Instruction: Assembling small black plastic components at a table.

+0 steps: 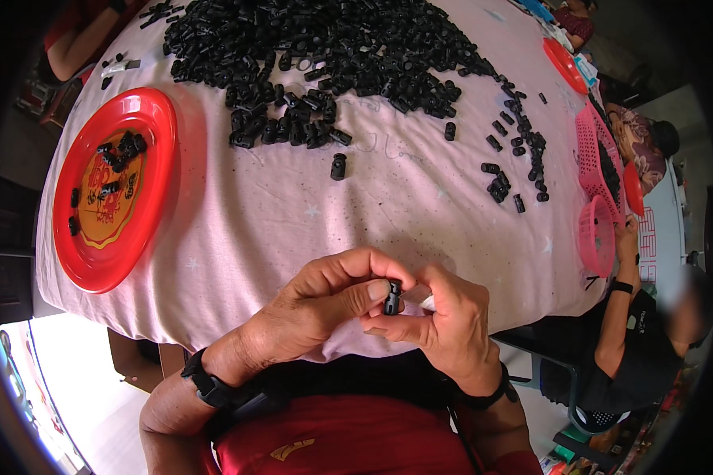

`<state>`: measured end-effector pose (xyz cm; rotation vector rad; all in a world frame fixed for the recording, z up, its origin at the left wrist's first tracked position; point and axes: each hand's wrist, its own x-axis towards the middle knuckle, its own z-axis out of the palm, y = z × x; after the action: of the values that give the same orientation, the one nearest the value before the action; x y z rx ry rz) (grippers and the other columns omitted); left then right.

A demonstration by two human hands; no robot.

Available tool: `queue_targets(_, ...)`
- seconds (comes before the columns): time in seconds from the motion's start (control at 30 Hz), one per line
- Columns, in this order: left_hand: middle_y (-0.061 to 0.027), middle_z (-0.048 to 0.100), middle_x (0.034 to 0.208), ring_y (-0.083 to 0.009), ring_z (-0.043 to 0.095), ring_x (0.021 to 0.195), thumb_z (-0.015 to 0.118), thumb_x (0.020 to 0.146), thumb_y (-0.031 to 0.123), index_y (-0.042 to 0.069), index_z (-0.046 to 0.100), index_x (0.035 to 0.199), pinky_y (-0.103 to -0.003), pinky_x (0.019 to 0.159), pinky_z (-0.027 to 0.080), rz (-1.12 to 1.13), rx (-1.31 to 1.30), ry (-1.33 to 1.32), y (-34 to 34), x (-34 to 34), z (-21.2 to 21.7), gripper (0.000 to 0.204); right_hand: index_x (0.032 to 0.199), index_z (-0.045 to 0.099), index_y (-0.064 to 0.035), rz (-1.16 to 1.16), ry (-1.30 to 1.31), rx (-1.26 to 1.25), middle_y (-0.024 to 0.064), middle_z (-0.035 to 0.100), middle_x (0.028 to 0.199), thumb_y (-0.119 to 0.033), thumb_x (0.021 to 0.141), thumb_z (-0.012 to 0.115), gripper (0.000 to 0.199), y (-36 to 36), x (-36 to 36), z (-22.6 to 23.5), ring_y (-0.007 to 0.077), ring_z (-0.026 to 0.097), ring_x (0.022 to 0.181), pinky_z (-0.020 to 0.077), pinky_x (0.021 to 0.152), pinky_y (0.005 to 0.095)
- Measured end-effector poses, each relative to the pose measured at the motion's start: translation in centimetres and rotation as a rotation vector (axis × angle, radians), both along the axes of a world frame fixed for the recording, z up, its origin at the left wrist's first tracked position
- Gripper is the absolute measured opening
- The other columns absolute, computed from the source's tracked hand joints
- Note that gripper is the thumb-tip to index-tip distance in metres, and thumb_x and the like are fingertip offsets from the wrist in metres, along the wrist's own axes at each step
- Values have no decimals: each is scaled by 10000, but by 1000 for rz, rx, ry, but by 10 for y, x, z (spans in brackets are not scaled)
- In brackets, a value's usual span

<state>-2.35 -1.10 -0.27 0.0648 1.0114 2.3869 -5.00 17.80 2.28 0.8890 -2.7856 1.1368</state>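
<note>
The left hand (325, 305) and right hand (444, 324) are meeting just above the near table edge, fingers (372, 294) of both curling in tight and pinching one small black toggle (392, 298) between thumb and fingertips. The toggle is standing roughly upright, clamped from both sides, touching both hands. A lone toggle (338, 166) is lying farther out on the pink cloth (293, 214) covering the table. Beyond it a large heap (325, 55) of black toggles is spreading across the far side. A red plate (154, 119) with a few toggles is sitting to the left; pink baskets (598, 233) are resting at the right edge, where another person (642, 332) is sitting.
</note>
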Motion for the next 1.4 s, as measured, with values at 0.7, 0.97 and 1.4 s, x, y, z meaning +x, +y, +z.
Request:
queue_targets(0.7, -27, 613, 1082, -64, 555, 991, 490, 993, 106, 3, 577, 1201, -207, 887, 446, -8, -30, 48, -1, -1, 2, 248, 711, 521, -75, 1, 135, 78, 55, 548, 573, -525, 679, 783, 522, -2, 2, -5, 222, 575, 483, 459, 446, 338)
queue_targets(0.97, -26, 610, 1090, -67, 549, 1002, 489, 991, 94, 4, 577, 1204, -212, 899, 438, -28, -20, 12, -2, 0, 1, 247, 700, 515, -80, -30, 131, 108, 57, 547, 566, -554, 670, 775, 542, -1, 1, -4, 220, 573, 475, 457, 434, 337)
queue_targets(1.4, -49, 643, 1043, -89, 610, 942, 528, 968, 90, -8, 586, 1157, -230, 841, 495, 24, -47, 2, 1, 0, 0, 222, 684, 521, -77, -31, 145, 152, 57, 538, 554, -560, 700, 750, 534, -1, 2, -3, 220, 568, 468, 449, 425, 345)
